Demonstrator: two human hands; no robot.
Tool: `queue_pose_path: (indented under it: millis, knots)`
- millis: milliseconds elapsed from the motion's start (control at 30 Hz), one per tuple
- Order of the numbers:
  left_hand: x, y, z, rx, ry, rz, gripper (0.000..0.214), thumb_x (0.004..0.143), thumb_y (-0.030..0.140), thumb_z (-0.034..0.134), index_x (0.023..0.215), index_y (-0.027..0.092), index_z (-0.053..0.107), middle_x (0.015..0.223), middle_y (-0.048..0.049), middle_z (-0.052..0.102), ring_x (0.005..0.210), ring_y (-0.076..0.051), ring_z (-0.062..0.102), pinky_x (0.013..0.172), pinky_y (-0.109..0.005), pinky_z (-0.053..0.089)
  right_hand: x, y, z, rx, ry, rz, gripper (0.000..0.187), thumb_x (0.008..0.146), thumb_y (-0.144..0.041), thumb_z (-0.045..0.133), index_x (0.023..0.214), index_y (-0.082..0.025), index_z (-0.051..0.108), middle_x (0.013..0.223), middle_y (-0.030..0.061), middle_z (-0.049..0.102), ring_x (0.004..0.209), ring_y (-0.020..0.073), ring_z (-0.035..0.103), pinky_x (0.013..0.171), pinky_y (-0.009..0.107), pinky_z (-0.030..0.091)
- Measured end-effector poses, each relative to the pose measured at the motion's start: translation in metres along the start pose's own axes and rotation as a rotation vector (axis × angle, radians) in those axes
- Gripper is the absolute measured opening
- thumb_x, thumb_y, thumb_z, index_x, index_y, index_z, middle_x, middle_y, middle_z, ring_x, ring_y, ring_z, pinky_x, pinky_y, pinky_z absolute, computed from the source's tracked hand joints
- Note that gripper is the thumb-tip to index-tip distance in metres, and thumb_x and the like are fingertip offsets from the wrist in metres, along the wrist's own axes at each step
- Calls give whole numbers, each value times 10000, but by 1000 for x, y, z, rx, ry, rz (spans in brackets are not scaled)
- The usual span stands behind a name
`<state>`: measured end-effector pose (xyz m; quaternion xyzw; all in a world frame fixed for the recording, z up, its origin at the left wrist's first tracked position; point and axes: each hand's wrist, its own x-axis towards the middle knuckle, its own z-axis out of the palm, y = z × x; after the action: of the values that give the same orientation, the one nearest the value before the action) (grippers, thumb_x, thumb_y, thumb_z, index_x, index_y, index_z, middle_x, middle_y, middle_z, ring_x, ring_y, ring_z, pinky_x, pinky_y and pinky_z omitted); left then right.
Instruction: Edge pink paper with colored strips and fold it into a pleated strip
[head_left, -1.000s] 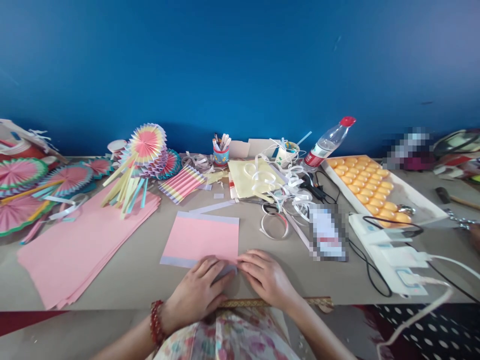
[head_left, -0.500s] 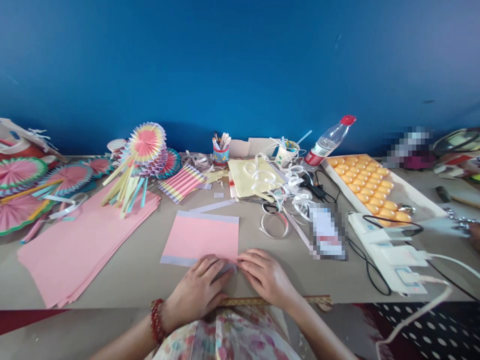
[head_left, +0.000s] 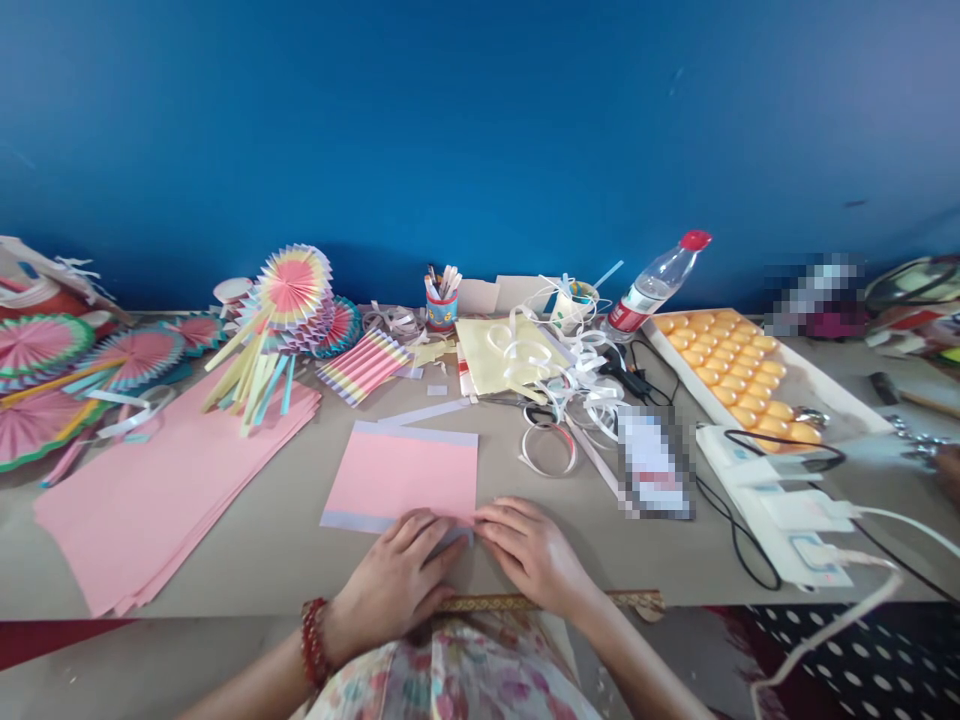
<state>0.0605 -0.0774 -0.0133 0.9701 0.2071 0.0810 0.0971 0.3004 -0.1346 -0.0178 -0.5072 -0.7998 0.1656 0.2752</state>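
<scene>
A pink sheet of paper with pale lilac bands along its far and near edges lies flat in front of me. My left hand rests palm down over the near edge, fingers stretched and the thumb apart. At the near right corner, the closed fingers of my right hand grip the paper; that thumb is hidden. A bit of pale lilac strip shows between the hands. Beyond the far edge lies a loose lilac strip. A ruler-like strip with a gold pattern lies along the table's front edge.
Pink sheets are stacked at left, under folded paper fans. A pleated paper and a pen cup stand behind. To the right are white ribbon coils, a bottle, a bead tray and a power strip.
</scene>
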Motion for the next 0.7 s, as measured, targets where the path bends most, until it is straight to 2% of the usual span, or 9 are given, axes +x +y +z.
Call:
queue_pose_path:
  millis: [200,400,700]
  knots:
    - [-1,0,0,3,3,1,461,898,351,623,1328,223,520,1357,-69,504,1247,-264,427,1067,-424,389,-3,3,1,-7,9,-9,297,946,-136,462,1146,-224,662,1165,57,695,1090,214,594,959,374,497]
    - [-1,-1,1,-18,-3,1,467,897,351,624,1334,227,517,1358,-72,500,1245,-273,429,1065,-437,390,-4,4,-2,-22,-4,-41,293,877,-109,481,1044,-214,697,1193,53,686,1113,223,582,955,388,505]
    - [-1,0,0,-26,-10,-4,480,901,341,619,1351,225,503,1359,-74,501,1237,-272,435,1044,-433,409,-3,2,-3,-52,-1,-81,284,874,-117,480,1009,-211,712,1194,69,675,1107,225,573,924,385,517]
